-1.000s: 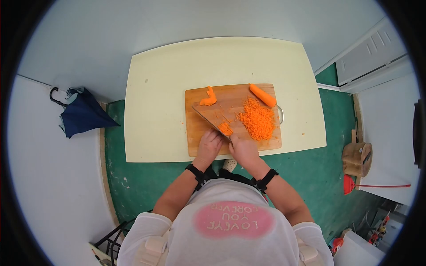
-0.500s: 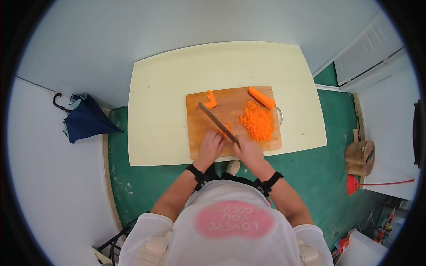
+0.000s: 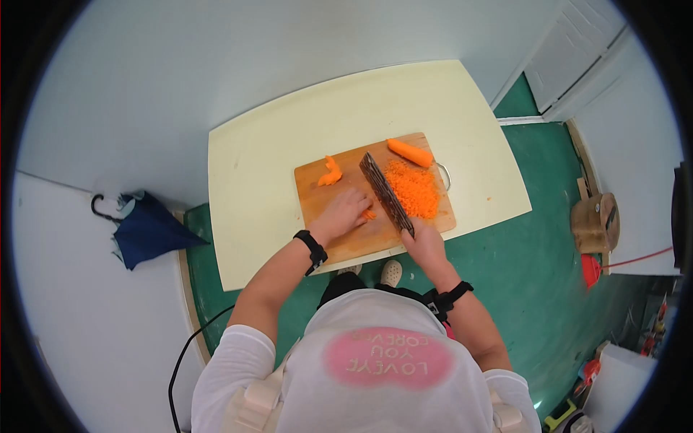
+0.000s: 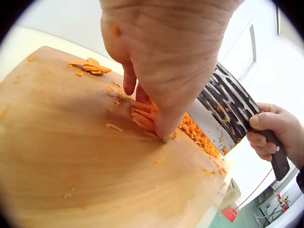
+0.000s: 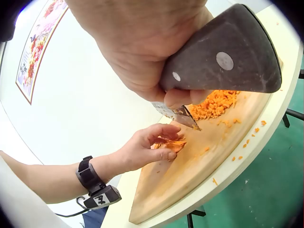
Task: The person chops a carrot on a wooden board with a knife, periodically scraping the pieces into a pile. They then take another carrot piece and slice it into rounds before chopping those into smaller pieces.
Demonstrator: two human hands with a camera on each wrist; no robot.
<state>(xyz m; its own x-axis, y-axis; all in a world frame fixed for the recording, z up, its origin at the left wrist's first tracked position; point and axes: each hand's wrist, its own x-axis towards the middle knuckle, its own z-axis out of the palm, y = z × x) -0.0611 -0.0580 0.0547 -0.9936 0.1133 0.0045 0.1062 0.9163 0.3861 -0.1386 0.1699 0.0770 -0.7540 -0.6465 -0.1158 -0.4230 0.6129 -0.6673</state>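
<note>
My left hand reaches down onto the wooden cutting board, thumb and fingers pinching a small bunch of carrot strips. In my right hand is the dark handle of a cleaver. Its broad, dark-patterned blade has bits of carrot stuck to it and stands between the left hand and a heap of finely chopped carrot. A whole peeled carrot lies behind the heap. Thin carrot slices lie at the board's far left.
The board rests on a pale yellow table, near its front edge. A metal handle sticks out from the board's right side. Carrot crumbs dot the table edge. A blue umbrella leans at the left wall; a round wooden block stands on the right.
The cleaver has come away from the strips, moving right towards the chopped heap and turning. My left hand has moved forward over the strips. The head view has rotated.
</note>
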